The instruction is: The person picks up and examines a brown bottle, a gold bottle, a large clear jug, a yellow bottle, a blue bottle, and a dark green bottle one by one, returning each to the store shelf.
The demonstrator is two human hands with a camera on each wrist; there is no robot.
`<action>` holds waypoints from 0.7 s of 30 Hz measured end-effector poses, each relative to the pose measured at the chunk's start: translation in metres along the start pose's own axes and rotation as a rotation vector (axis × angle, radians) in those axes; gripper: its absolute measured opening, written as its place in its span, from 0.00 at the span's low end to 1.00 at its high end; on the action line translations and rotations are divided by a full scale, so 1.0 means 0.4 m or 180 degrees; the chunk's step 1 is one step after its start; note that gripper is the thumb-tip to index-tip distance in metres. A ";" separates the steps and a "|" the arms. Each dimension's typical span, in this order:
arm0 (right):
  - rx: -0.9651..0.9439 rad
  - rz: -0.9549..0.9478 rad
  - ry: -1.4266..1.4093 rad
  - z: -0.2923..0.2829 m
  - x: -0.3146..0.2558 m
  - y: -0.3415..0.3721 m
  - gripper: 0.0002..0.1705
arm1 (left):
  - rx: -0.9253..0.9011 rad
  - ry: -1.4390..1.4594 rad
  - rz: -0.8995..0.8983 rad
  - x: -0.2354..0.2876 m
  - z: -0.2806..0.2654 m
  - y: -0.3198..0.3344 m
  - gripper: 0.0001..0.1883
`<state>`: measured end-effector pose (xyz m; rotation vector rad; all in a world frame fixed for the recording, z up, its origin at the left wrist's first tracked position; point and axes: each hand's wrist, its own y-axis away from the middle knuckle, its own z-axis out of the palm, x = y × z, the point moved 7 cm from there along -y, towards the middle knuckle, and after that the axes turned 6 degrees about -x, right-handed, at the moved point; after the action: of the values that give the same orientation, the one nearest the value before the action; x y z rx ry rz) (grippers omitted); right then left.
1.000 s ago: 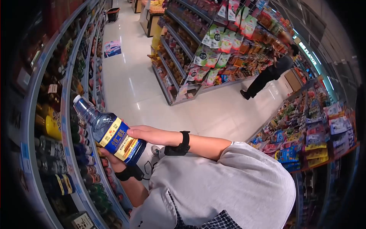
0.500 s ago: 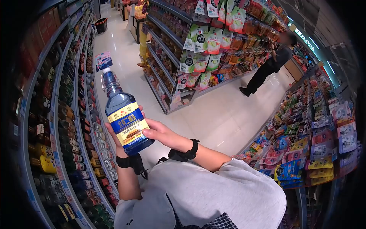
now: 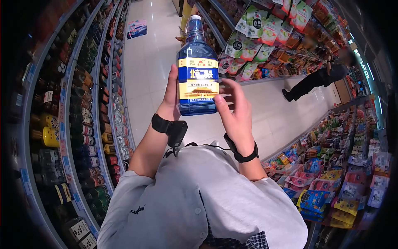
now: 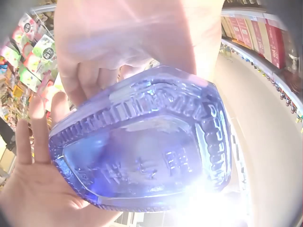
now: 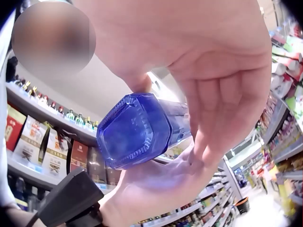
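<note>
In the head view a blue glass liquor bottle (image 3: 198, 88) with a white cap and a yellow-and-blue label stands nearly upright in front of the chest, label toward me. My left hand (image 3: 170, 95) holds its left side, thumb along the edge, the other fingers hidden behind it. My right hand (image 3: 237, 110) is at the lower right side, thumb on the label's corner and fingers bent around behind. The left wrist view shows the embossed bottle base (image 4: 137, 161) close up. From the right wrist, the bottle (image 5: 135, 132) sits between thumb and curved fingers.
Shelves of bottles (image 3: 85, 128) run along the left. Hanging snack packs (image 3: 253, 37) cover a rack ahead, and more snack bags (image 3: 315, 203) fill a display on the right. A person in dark clothes (image 3: 315, 81) stands by the far rack. A poster (image 3: 137, 29) lies on the floor.
The bottle has moved from the left shelf side to the middle, going from tilted to nearly upright with its label facing me. Both hands moved with it, and the view swung round.
</note>
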<state>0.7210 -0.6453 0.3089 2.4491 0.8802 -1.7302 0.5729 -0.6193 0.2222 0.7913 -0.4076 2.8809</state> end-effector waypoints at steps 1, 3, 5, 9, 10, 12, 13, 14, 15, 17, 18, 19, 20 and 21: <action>-0.0025 0.0020 0.0003 0.009 0.003 0.001 0.28 | 0.0012 -0.0122 0.0061 0.000 -0.002 0.002 0.53; -0.0079 -0.0148 -0.0055 0.025 0.001 0.001 0.38 | 0.0220 -0.0708 0.0306 0.018 0.008 0.017 0.45; -0.0249 -0.0326 0.0286 0.057 0.014 -0.007 0.47 | 0.0442 -0.1402 0.0680 0.062 0.048 0.021 0.34; -0.0339 -0.0062 -0.0197 0.098 0.129 -0.029 0.50 | 0.0879 -0.2031 0.0770 0.070 0.071 0.021 0.33; -0.0360 -0.0023 -0.0654 0.101 0.150 -0.031 0.49 | 0.0969 -0.2196 0.0749 0.068 0.070 0.023 0.33; -0.0490 0.0171 -0.0892 0.097 0.159 -0.021 0.46 | 0.1122 -0.2359 0.0704 0.063 0.057 0.037 0.33; -0.0514 0.0311 -0.1524 0.097 0.175 -0.017 0.44 | 0.1067 -0.2275 0.0669 0.062 0.049 0.039 0.33; -0.0527 0.0444 -0.2159 0.096 0.188 -0.017 0.43 | 0.1005 -0.2200 0.0640 0.063 0.041 0.041 0.34; -0.0811 0.0693 -0.2565 0.104 0.190 -0.010 0.43 | 0.1030 -0.2067 0.0443 0.054 0.013 0.047 0.34; -0.1209 0.0830 -0.3144 0.113 0.191 -0.006 0.45 | 0.0946 -0.1901 0.0393 0.041 -0.017 0.050 0.33; -0.1358 0.0861 -0.3448 0.120 0.200 -0.006 0.46 | 0.0841 -0.1703 0.0344 0.030 -0.025 0.050 0.33; -0.1368 0.0861 -0.3477 0.119 0.206 -0.010 0.46 | 0.0861 -0.1725 0.0338 0.026 -0.033 0.051 0.33; -0.1490 0.0923 -0.3716 0.124 0.208 -0.010 0.46 | 0.0756 -0.1597 0.0276 0.015 -0.034 0.051 0.32; -0.1610 0.0988 -0.3953 0.129 0.209 -0.009 0.47 | 0.0651 -0.1464 0.0213 0.004 -0.034 0.051 0.31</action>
<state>0.6940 -0.6229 0.2171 0.8145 0.5734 -2.0206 0.5610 -0.6348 0.2073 1.5106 -0.1828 2.8115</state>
